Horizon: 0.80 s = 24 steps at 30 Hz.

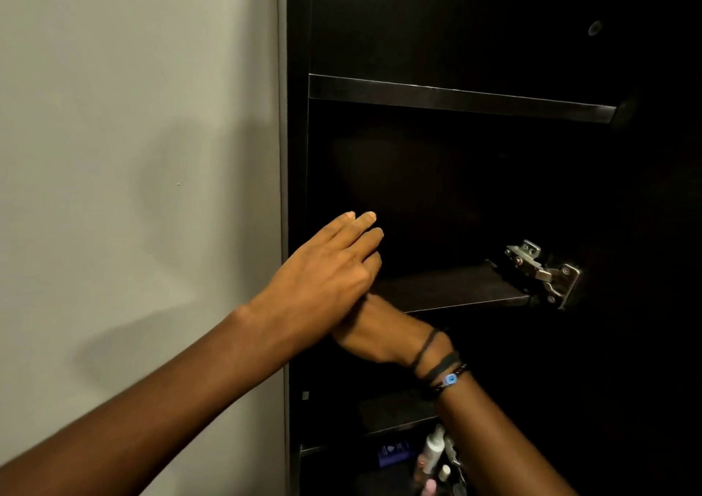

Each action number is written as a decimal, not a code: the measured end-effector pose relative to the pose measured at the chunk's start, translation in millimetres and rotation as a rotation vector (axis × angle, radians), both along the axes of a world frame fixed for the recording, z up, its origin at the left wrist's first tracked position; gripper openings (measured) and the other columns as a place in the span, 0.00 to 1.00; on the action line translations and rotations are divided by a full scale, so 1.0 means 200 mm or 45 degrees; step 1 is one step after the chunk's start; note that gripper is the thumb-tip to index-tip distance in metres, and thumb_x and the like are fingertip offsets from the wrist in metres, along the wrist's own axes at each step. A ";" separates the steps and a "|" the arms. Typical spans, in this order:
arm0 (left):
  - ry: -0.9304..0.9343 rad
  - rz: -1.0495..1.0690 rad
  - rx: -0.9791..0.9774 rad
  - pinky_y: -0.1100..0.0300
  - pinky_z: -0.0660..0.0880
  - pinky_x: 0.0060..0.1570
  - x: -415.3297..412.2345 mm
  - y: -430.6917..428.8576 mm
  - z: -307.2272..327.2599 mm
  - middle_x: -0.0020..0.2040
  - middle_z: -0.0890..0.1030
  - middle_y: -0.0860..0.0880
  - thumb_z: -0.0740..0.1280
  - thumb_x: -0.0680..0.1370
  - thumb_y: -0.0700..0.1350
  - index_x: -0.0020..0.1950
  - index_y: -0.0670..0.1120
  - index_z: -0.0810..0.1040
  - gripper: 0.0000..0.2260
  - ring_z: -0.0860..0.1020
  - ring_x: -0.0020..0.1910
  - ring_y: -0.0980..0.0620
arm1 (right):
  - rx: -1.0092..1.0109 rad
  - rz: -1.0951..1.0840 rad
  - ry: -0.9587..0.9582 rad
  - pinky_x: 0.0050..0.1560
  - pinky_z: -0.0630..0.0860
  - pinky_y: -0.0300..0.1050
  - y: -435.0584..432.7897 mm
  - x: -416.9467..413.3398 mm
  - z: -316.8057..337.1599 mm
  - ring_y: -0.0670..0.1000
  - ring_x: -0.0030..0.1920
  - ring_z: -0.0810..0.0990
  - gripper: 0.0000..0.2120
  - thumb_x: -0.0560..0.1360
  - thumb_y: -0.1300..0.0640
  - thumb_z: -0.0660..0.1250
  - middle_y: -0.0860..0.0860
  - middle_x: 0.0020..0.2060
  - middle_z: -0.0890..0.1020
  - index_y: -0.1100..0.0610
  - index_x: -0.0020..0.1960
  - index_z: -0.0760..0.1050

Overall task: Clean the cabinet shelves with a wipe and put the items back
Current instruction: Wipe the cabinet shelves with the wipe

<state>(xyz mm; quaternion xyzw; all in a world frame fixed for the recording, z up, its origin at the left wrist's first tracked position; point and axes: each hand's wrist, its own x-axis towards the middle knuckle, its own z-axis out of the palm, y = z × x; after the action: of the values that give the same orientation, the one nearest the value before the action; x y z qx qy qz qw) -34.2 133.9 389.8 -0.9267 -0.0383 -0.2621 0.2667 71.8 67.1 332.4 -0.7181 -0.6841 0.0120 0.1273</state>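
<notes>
Four straight fingers [364, 222] of the left hand [323, 271] lie close together, reaching in over the left end of the middle shelf [456, 290] of the dark cabinet [298, 134]. The right hand [376, 334] crosses just under it at the shelf's front edge. Its fingers are hidden, so I cannot tell how they lie. Small bottles [433, 454] stand low down in the cabinet. A metal hinge [543, 271] sits at the shelf's right end.
</notes>
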 end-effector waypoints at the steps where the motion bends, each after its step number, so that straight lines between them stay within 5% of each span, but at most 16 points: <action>1: 0.028 0.033 0.026 0.51 0.61 0.70 0.02 -0.01 0.02 0.66 0.74 0.41 0.72 0.69 0.41 0.59 0.42 0.78 0.19 0.68 0.70 0.44 | 0.019 0.050 -0.033 0.49 0.76 0.56 0.02 -0.06 0.00 0.64 0.50 0.77 0.13 0.79 0.57 0.54 0.62 0.53 0.79 0.61 0.58 0.73; 4: 0.198 0.138 0.058 0.52 0.44 0.74 0.09 0.01 0.03 0.76 0.58 0.43 0.58 0.80 0.41 0.72 0.43 0.63 0.20 0.50 0.76 0.45 | 0.088 -0.039 0.049 0.43 0.76 0.54 -0.04 -0.04 0.01 0.63 0.45 0.78 0.07 0.79 0.52 0.56 0.59 0.48 0.79 0.52 0.50 0.71; 7: 0.196 0.110 0.051 0.49 0.48 0.74 0.09 0.03 -0.03 0.73 0.64 0.43 0.59 0.79 0.42 0.69 0.44 0.67 0.18 0.55 0.75 0.45 | 0.176 -0.353 0.111 0.50 0.77 0.51 -0.19 0.20 -0.03 0.58 0.50 0.80 0.09 0.77 0.46 0.55 0.54 0.49 0.82 0.48 0.51 0.70; 13: 0.230 0.139 0.091 0.42 0.51 0.72 0.06 0.04 -0.02 0.68 0.71 0.43 0.62 0.77 0.40 0.67 0.44 0.70 0.17 0.62 0.72 0.44 | 0.035 -1.017 0.089 0.53 0.71 0.49 -0.45 0.76 0.01 0.61 0.56 0.78 0.14 0.80 0.54 0.53 0.60 0.57 0.80 0.58 0.57 0.74; 18: 0.235 0.211 0.110 0.42 0.53 0.71 0.06 0.05 0.05 0.68 0.70 0.44 0.60 0.78 0.41 0.67 0.45 0.69 0.16 0.64 0.70 0.44 | 0.106 -0.589 0.221 0.64 0.71 0.51 -0.19 0.41 -0.02 0.58 0.64 0.74 0.16 0.80 0.51 0.54 0.55 0.65 0.76 0.51 0.66 0.69; 22: 0.229 0.224 0.105 0.43 0.54 0.71 0.06 0.06 0.05 0.68 0.70 0.45 0.61 0.78 0.41 0.67 0.46 0.68 0.17 0.64 0.70 0.45 | 0.169 -0.215 0.092 0.47 0.72 0.47 -0.03 -0.09 -0.05 0.60 0.50 0.78 0.10 0.79 0.55 0.56 0.58 0.49 0.80 0.59 0.51 0.73; 24: 0.208 0.226 0.087 0.45 0.53 0.71 0.05 0.06 0.05 0.68 0.70 0.45 0.61 0.78 0.41 0.68 0.47 0.68 0.18 0.64 0.70 0.45 | 0.323 -0.115 0.019 0.49 0.73 0.50 -0.04 -0.20 -0.10 0.58 0.47 0.76 0.11 0.77 0.56 0.55 0.58 0.47 0.79 0.60 0.49 0.73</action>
<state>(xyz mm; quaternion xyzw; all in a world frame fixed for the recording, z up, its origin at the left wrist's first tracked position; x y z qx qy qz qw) -25.2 145.7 399.2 -0.9283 -0.0895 -0.1624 0.3224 31.7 59.3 312.6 -0.7262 -0.6460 -0.0749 0.2228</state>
